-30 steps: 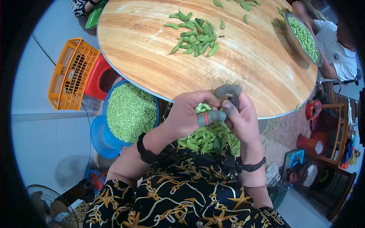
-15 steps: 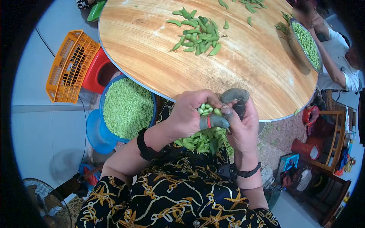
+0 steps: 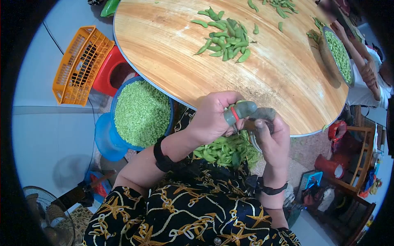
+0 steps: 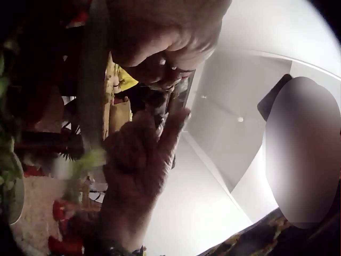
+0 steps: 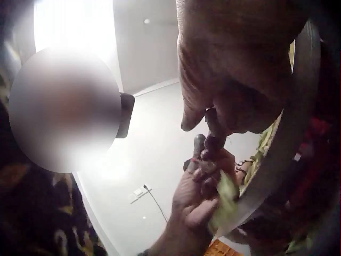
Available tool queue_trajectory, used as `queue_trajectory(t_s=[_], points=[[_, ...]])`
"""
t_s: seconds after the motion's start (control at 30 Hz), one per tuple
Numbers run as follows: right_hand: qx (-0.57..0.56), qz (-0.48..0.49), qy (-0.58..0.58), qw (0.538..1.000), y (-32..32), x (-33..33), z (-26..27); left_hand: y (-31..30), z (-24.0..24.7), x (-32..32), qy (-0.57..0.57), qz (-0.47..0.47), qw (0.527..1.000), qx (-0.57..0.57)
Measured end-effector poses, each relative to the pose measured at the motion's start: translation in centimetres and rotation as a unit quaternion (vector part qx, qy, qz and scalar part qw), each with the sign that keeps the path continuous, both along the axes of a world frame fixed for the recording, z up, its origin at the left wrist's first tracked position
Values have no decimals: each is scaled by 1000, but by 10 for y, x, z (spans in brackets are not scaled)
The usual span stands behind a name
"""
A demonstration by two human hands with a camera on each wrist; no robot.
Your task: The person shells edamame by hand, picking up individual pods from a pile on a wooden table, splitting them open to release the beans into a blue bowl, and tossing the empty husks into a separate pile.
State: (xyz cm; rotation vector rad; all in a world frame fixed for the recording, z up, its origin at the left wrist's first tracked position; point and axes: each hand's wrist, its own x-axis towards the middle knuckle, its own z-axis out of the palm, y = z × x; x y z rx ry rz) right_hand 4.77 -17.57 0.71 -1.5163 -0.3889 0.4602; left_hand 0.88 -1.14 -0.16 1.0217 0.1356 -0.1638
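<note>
In the head view both hands meet over the table's near edge. My left hand [image 3: 211,119] has its fingers curled, with a red-banded grey finger cover [image 3: 241,111] lying across the top. A bit of green from the shelled beans [image 3: 242,101] peeks out behind it. Close on the right is my right hand [image 3: 276,139], thumb and fingers bent toward the left fingertips and also in grey covers; I cannot tell whether it holds something. Below the left hand, a blurred green pod [image 5: 226,202] shows in the right wrist view. Green pods [image 3: 217,151] lie heaped under the hands.
A round wooden table [image 3: 164,61] carries a pile of bean pods [image 3: 230,39] and a bowl of beans [image 3: 338,55]. A blue basin [image 3: 171,123] full of shelled beans stands left, near an orange crate [image 3: 78,65] and red stool [image 3: 100,78]. Another person sits far right.
The left hand's covered digit has swung up across the hand, mostly hiding the beans that showed there. The right hand has shifted slightly down and right. The other person's arms have moved.
</note>
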Motion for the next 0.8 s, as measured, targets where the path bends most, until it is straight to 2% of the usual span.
queue_trajectory(t_s=[0.13,0.2,0.27,0.33,0.43,0.5,0.53,0.6,0.63,0.67,0.7,0.73,0.77,0.8], points=[[9,-37,7,999,0,0,-2,-1,4,0,-22,-3,997,73],[-16,-56,-6,998,-1,1,2,2,8,1,21,-23,995,91],[-38,-74,-19,996,-1,1,4,-1,9,3,37,-14,997,69],[-13,-74,9,997,1,0,4,1,9,4,53,-3,997,50],[-8,-74,-27,997,6,-2,6,10,9,3,62,-39,997,35],[-31,-94,-35,995,6,-2,5,18,10,-1,67,-91,990,-84],[-52,-112,-42,991,6,-2,3,24,8,-4,68,-83,991,-82],[-59,-122,-56,989,5,-2,-1,43,-6,-17,57,-175,965,-185],[-63,-110,-56,990,2,-1,-3,50,-17,-34,-12,-107,984,-143],[-67,-100,-56,991,1,0,-5,61,-27,-49,-81,7,997,18],[-46,-131,-85,987,10,-3,-7,84,-49,-58,-61,36,996,-45],[-41,-122,-80,988,12,-3,-8,91,-58,-68,20,211,973,-88],[-52,-112,-75,989,11,-2,-8,117,-81,-81,-13,267,964,7],[-63,-104,-70,990,9,-2,-9,140,-99,-95,42,351,935,26]])
